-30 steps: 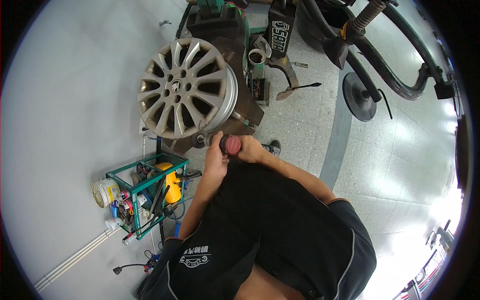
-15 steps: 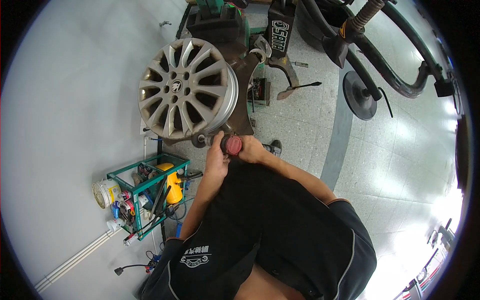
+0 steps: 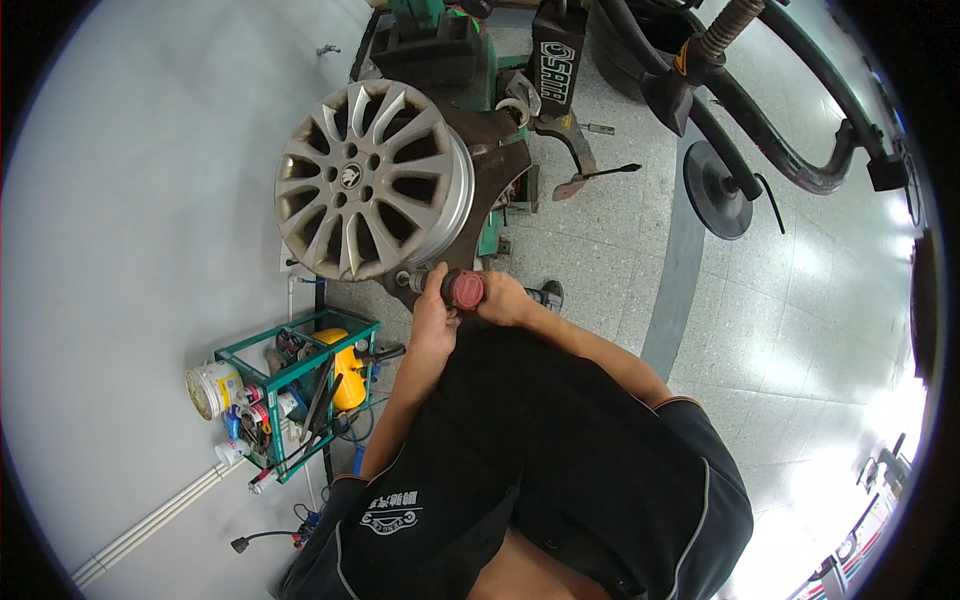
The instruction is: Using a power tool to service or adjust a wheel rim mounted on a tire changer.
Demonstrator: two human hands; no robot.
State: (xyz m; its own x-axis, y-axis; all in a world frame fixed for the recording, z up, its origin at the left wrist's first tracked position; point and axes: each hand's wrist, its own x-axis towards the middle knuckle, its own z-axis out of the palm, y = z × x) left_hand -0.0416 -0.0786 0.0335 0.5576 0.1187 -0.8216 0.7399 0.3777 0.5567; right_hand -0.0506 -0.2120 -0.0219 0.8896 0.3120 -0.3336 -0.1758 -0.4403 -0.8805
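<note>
An alloy wheel (image 3: 362,182), silver with many spokes and no tyre, lies on the dark turntable (image 3: 490,185) of a tyre changer. Just off its near edge is a red and black power grinder (image 3: 466,290). My left hand (image 3: 434,318) wraps round the tool's front part, thumb on top. At its back end, my right hand (image 3: 504,299) is closed round the red body. The small round tip (image 3: 403,278) points left beside the rim's lower edge; whether it touches the rim I cannot tell. My fingers' undersides are hidden.
A green-framed cart (image 3: 290,385) with a yellow tank and bottles stands left by the wall, a white bucket (image 3: 212,388) beside it. Black machine arms (image 3: 750,120) with a round disc (image 3: 717,190) reach in at upper right. A foot pedal (image 3: 570,188) sits beyond my shoe.
The wheel and the turntable under it have turned slightly clockwise. Both hands and the grinder stay in nearly the same place.
</note>
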